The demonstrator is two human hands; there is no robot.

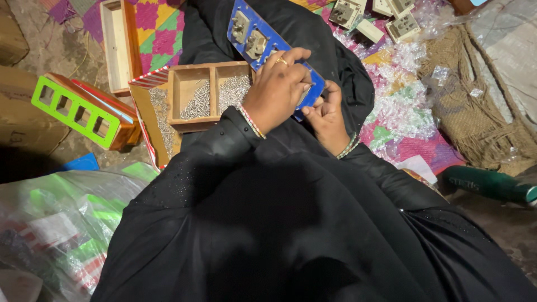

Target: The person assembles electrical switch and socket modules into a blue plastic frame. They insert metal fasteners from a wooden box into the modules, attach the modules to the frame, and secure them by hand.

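Blue switch plate (pixel 251 28) lies on the lap, just right of the wooden screw tray (pixel 204 95). Left hand (pixel 277 89) clamps down over the plate's near end; right hand (pixel 327 114) pinches its lower edge from beneath. Green frame (pixel 75 112) sits well left of tray.

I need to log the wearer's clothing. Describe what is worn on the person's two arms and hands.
Both arms are covered by loose black sleeves, finely speckled with glitter. The left hand wears a gold ring and multicoloured beaded bangles at the wrist. The right hand has similar thin bangles at its wrist. No gloves.
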